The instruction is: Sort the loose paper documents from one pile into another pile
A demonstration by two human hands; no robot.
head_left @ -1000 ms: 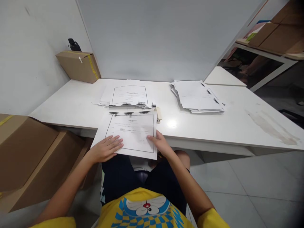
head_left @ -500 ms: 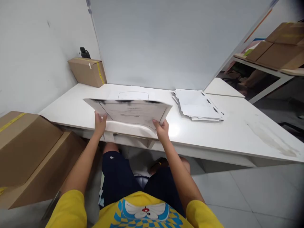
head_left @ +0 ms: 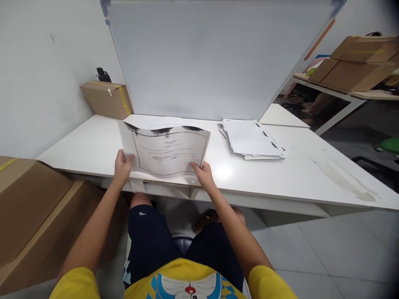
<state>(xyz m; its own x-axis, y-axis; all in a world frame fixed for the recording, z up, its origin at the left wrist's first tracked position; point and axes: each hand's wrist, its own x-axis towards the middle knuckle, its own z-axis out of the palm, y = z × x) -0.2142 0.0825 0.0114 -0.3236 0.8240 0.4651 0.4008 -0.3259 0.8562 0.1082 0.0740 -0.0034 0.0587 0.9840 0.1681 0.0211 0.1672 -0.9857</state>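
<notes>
A printed sheet of paper [head_left: 168, 151] with a dark line frame, small text and black smudges along its far edge is raised at the desk's front edge, bowed in the middle. My left hand [head_left: 123, 165] pinches its left side, thumb on top. On the right side, my right hand [head_left: 202, 172] grips the near corner the same way. Behind it, another sheet [head_left: 165, 126] with a thin outline lies mostly covered. To the right rests an uneven stack of papers [head_left: 252, 139], some with black marks on their edges.
The white desk [head_left: 299, 174] has a stained patch at its right. A white panel [head_left: 199, 62] stands along the back. One cardboard box [head_left: 107, 99] sits in the back left corner. Large cartons [head_left: 34, 207] stand at the left, and more boxes [head_left: 355, 66] on another table.
The sheet has tipped so its printed face shows more fully, and it bows more. Both hands keep hold of it. The view has shifted slightly.
</notes>
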